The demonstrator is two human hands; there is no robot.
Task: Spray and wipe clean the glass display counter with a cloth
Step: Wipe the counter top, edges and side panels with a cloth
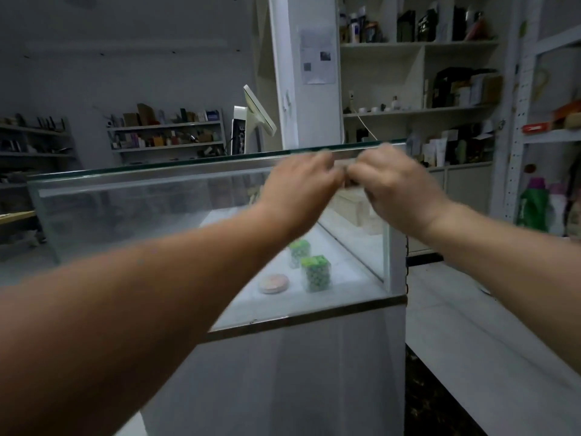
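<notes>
The glass display counter (132, 212) stretches from the left to the middle, with its top pane's far edge (188, 163) running across. Both my arms reach out over it. My left hand (300, 184) and my right hand (401, 190) meet knuckle to knuckle at that far top edge, fingers curled, both blurred by motion. A small greyish shape (348, 176) shows between the fingertips; I cannot tell what it is. No cloth or spray bottle is plainly visible.
Inside the counter stand two clear boxes of green balls (315, 273), a round pink tin (273, 283) and cream boxes (355, 209). A tilted white screen (259, 111) stands behind. Stocked shelves (418, 111) fill the right wall, with a green bottle (533, 209) and a low white ledge (471, 325).
</notes>
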